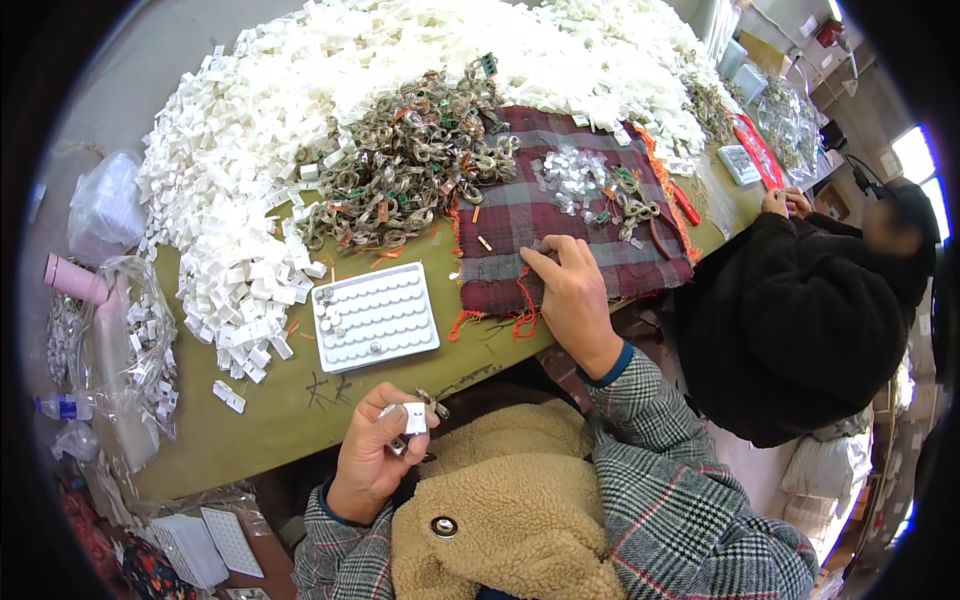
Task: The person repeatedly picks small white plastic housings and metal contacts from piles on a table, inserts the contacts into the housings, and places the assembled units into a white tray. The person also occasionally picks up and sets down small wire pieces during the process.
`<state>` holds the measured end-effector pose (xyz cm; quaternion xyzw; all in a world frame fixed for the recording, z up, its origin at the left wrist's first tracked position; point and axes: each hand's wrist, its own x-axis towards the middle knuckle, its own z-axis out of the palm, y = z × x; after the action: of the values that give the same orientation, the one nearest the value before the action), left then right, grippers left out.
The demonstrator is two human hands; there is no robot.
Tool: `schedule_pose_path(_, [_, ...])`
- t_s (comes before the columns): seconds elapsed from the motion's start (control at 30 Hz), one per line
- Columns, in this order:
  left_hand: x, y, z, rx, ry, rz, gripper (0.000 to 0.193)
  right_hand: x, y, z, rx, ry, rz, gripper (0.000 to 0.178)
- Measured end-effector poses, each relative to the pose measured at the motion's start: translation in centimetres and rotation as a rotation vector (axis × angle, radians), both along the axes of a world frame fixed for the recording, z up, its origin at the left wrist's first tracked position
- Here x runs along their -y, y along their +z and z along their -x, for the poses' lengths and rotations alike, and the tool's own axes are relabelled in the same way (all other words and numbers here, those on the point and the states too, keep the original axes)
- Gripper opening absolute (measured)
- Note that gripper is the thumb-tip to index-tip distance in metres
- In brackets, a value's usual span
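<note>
My left hand is closed around a small white plastic casing in front of my body. A bit of grey-brown coiled wire sticks out beside its fingertips; whether they grip it too is unclear. My right hand lies palm down at the front of a dark plaid cloth, thumb and forefinger slightly apart, nothing visible between them. Loose red threads hang by it. Left of that hand, a white tray with scalloped rows holds several small round metallic pieces along its left and lower parts.
White casings are heaped across the green table. A mound of coiled wires borders the cloth. On the cloth lie clear plastic bits and red-handled pliers. A person in black works at right. A pink cup stands left.
</note>
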<state>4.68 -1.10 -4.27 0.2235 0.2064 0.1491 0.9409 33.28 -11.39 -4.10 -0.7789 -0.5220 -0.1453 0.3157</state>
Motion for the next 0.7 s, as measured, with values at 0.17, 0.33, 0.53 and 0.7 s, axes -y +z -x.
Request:
schedule_pose_path(0.17, [0.1,0.0,0.0,-0.002,0.0,-0.001,0.018,1.9,-0.6,-0.5,-0.208,0.084,-0.188,0.024])
schedule_pose_path(0.33, [0.1,0.1,-0.1,0.009,0.01,-0.003,0.019,1.9,0.2,-1.6,-0.402,0.018,-0.25,0.012])
schedule_pose_path(0.53, [-0.1,0.1,-0.1,0.015,0.012,0.023,0.02,0.8,1.9,-1.9,-0.356,0.05,-0.151,0.008])
schedule_pose_path(0.7, [-0.2,0.0,-0.2,-0.004,-0.004,0.011,0.021,2.2,3.2,-1.8,-0.422,0.083,0.0,0.01])
